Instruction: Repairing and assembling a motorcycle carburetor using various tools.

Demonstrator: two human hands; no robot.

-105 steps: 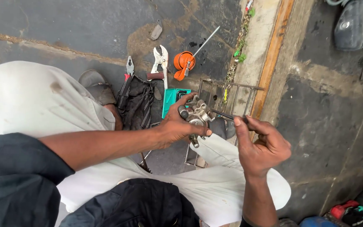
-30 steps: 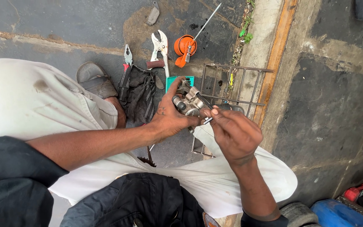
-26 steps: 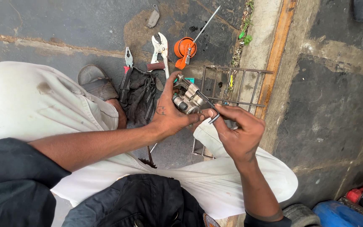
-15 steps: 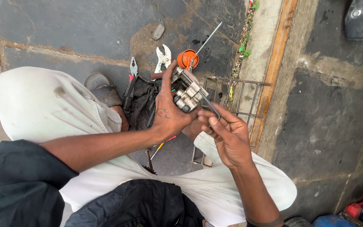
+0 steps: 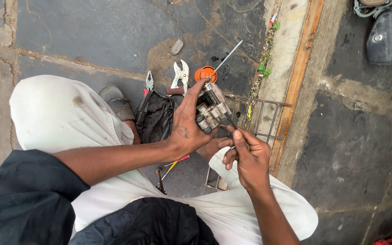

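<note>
My left hand [image 5: 188, 126] grips a small grey metal mechanical part [image 5: 210, 109] with several round cylinders, held up above my knees. My right hand [image 5: 246, 156] pinches a thin dark tool [image 5: 230, 121] whose tip touches the part's lower right side. I am crouched, with white trousers [image 5: 64, 118] on both sides and dark sleeves at the lower left.
On the stone ground lie pliers [image 5: 180, 73], small red-handled cutters [image 5: 149, 82], an orange-handled screwdriver [image 5: 214, 68], a dark cloth [image 5: 156, 119], a metal wire rack [image 5: 259, 122] and a red-tipped tool [image 5: 176, 163]. A sandal [image 5: 116, 100] is under my left knee. A kerb [image 5: 296, 77] runs at right.
My left hand lifted the metal part higher and tilted it. My right hand, empty and apart earlier, came in with the thin tool and now presses it against the part.
</note>
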